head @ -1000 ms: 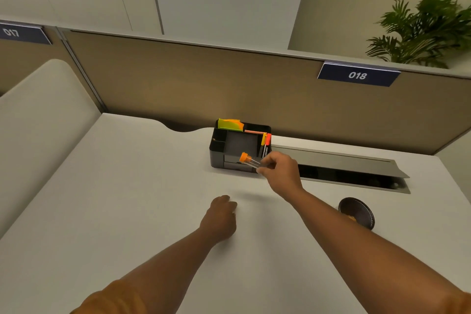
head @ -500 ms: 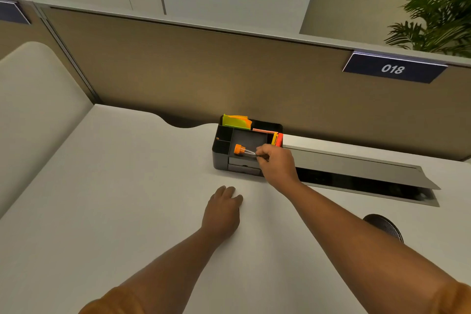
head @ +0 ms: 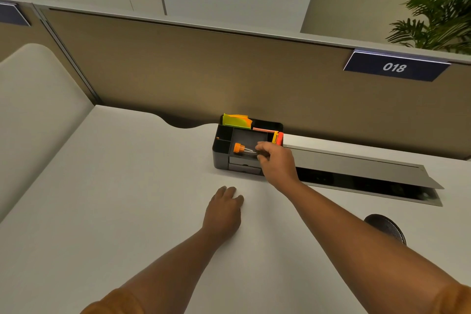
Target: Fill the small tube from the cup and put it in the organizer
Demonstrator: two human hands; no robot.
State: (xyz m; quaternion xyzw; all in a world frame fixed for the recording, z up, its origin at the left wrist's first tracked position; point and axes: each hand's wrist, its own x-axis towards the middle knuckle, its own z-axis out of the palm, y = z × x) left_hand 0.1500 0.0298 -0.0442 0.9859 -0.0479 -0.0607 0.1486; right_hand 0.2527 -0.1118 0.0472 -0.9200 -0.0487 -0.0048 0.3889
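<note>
Orange-capped tube (head: 245, 149) pinched by right hand (head: 276, 163) fingertips, held sideways over desk organizer (head: 222, 158) central compartment, left hand (head: 224, 210) laid on desk (head: 127, 186), fingers loosely together.

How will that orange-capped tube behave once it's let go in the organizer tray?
The tube is a clear round cylinder lying sideways, so it may roll. The organizer walls should stop it. The right hand pinches it with fingertips only, so it is probably light.

tube (head: 246, 150) end hidden by fingers (head: 262, 148), cup (head: 386, 227) interior unclear
</note>
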